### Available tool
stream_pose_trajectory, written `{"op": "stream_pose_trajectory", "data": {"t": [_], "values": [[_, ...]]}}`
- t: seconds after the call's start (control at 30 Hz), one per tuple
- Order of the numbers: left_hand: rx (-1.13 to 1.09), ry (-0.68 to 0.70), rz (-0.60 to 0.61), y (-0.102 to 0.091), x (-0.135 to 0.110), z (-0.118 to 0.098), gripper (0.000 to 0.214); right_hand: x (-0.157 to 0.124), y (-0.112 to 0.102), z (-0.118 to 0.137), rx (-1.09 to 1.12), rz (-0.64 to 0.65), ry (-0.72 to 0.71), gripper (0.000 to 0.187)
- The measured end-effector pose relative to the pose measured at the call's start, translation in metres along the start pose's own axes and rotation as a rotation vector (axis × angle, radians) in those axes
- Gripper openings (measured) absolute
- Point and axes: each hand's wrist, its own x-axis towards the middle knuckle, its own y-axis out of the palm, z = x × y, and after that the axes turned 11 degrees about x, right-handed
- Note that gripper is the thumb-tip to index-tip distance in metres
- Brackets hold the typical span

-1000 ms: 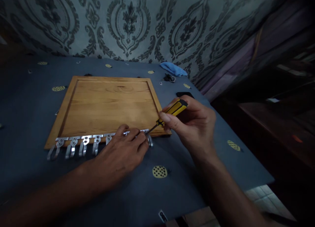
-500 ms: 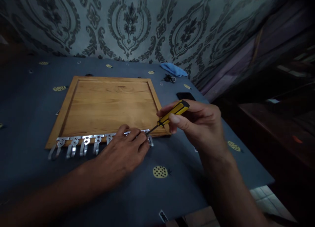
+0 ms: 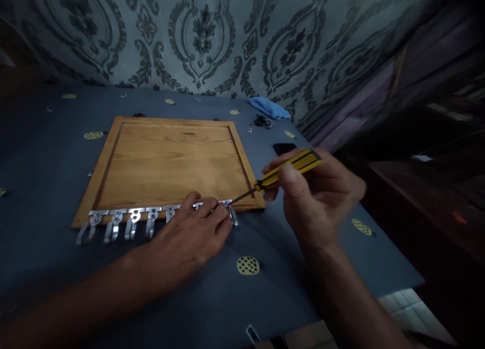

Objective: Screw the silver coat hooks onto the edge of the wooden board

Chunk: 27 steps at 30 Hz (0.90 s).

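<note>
My right hand (image 3: 322, 197) holds a yellow-and-black screwdriver (image 3: 290, 170) by its handle, between thumb and fingers. The shaft slants down to the left, its tip at the right part of a metal hook rail (image 3: 135, 215). That silvery rail, with several hooks hanging off it, lies along the near edge of a framed wooden board (image 3: 174, 162). Over the rail's right half lies my left hand (image 3: 197, 230), its bent fingers pressed on the metal beside the screwdriver tip. These fingers cover part of the rail, and a screw under the tip cannot be made out.
The board rests on a table with a dark blue pineapple-print cover (image 3: 212, 298). Toward the back right are a blue cloth (image 3: 269, 108), a bunch of keys (image 3: 262, 121) and a black flat object (image 3: 284, 148). A patterned wall covering (image 3: 200, 41) rises behind the table.
My right hand has shifted right and turned on the screwdriver, whose handle now leans lower and farther right. The tip stays at the rail. My left hand keeps its place.
</note>
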Motion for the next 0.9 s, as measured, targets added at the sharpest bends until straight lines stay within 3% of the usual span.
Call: {"op": "stream_pose_trajectory", "data": {"t": [0.1,0.37,0.73,0.9], "values": [[0.017,0.000,0.003,0.0001,-0.0005,0.0002,0.024,0.0005,-0.0002,-0.0024,0.046,-0.041,-0.026,0.023],[0.036,0.008,-0.024,0.0001,-0.0003,0.0003,0.021,0.0032,0.0066,0.0058,-0.002,0.034,0.098,0.028],[0.027,0.011,-0.030,0.0010,-0.0012,0.0015,0.023,0.0040,0.0029,0.0000,-0.030,0.135,0.025,0.017],[0.022,0.014,-0.022,0.0013,-0.0007,0.0011,0.023,0.0021,-0.0022,0.0038,-0.045,0.248,0.027,0.014]]}}
